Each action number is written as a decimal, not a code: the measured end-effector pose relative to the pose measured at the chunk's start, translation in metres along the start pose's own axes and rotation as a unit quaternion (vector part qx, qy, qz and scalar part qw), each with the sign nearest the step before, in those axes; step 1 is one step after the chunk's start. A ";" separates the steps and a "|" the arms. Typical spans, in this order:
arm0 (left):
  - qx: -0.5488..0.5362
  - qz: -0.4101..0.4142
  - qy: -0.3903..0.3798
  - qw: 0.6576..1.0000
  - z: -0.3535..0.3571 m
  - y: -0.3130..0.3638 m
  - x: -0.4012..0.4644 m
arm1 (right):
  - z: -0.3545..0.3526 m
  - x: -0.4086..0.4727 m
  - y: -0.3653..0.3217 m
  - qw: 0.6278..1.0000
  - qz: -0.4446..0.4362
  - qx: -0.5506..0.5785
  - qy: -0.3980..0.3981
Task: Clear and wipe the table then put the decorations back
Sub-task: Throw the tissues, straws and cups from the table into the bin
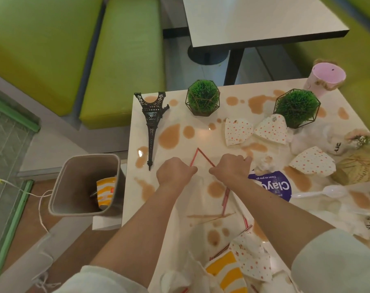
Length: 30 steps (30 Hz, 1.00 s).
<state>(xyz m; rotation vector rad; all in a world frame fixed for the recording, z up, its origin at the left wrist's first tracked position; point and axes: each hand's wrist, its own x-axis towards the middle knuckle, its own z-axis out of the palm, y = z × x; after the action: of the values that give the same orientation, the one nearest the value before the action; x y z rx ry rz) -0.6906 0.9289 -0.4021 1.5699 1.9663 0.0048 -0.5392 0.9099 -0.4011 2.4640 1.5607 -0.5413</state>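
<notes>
Bin (59,187) sits on the floor left of the table (135,187), open mouth up, an orange-striped cup (104,193) already inside. Next right, the Eiffel Tower model (151,125) lies flat near the table's left edge, long axis running near to far, tip toward you.

Your left hand (175,173) is curled, and looks to be pinching one leg of the bent red-striped straw (197,155); your right hand (230,167) is curled on the other leg. The straw's bend points away from you, just beyond both fists. Left hand is nearer the bin, so the drop likely goes left across the table edge.

Further right: two caged green plants (203,98), polka-dot paper cups (238,132), pink cup (324,79) at the far corner, white plastic spoon (319,192).

Readable text: purple sticker (284,187) under your right wrist, upside down, "Clean as you go", plus a larger word starting "Clay", rest hidden. Brown spills cover the tabletop.
</notes>
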 end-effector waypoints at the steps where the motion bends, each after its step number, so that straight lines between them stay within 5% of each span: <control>1: -0.022 0.003 0.004 1.000 -0.003 -0.004 -0.002 | 0.002 -0.002 -0.001 1.000 -0.003 0.000 0.001; 4: -0.138 0.014 0.022 0.990 -0.015 -0.019 -0.006 | 0.007 -0.010 -0.010 0.992 -0.014 0.124 0.021; 7: -0.257 0.028 0.055 0.964 -0.031 -0.041 -0.009 | 0.008 -0.027 -0.033 0.928 -0.035 0.369 0.028; 11: -0.335 0.041 0.093 0.937 -0.053 -0.073 -0.011 | 0.005 -0.052 -0.075 0.851 -0.030 0.523 0.028; 20: -0.355 -0.078 0.146 0.920 -0.102 -0.189 -0.014 | 0.020 -0.102 -0.184 0.828 -0.049 0.548 -0.107; 30: -0.242 -0.113 0.130 0.955 -0.127 -0.274 -0.009 | 0.049 -0.128 -0.263 0.859 -0.087 0.488 -0.127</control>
<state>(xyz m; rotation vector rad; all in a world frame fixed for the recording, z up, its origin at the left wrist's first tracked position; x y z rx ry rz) -0.9894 0.8861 -0.3958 1.0604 2.1253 0.5842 -0.8353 0.9008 -0.3834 2.6404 1.6300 -2.0248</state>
